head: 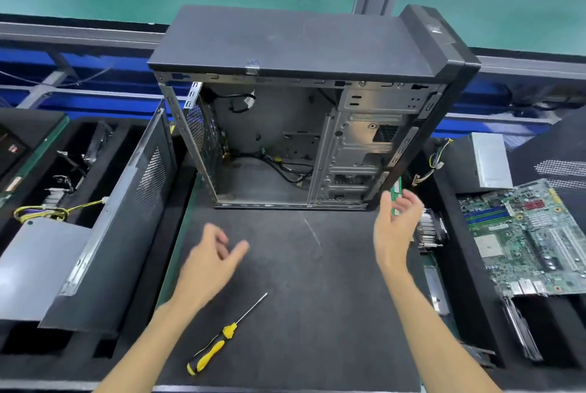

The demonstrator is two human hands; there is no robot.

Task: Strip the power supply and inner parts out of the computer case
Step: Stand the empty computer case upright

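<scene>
Head view: computer case (304,113) upright on far part of dark surface (301,297), side open. Right hand (396,227) near case's right corner, fingers loosely round green memory stick (396,199). Left hand (212,259) open, holds nothing, above surface. Screwdriver (218,342) lies near.

You are looking at a black computer case (304,43) with a bare grey metal interior in the upper middle of the frame, sitting on a black mat (301,281). A screwdriver (218,342) is showing a yellow-and-black handle at the lower centre. At the right edge, a green motherboard (532,240) is showing blue and red slots. Your right hand (396,227) is holding a green memory stick (396,194). At the left, yellow wires (47,211) are lying by a grey box.
</scene>
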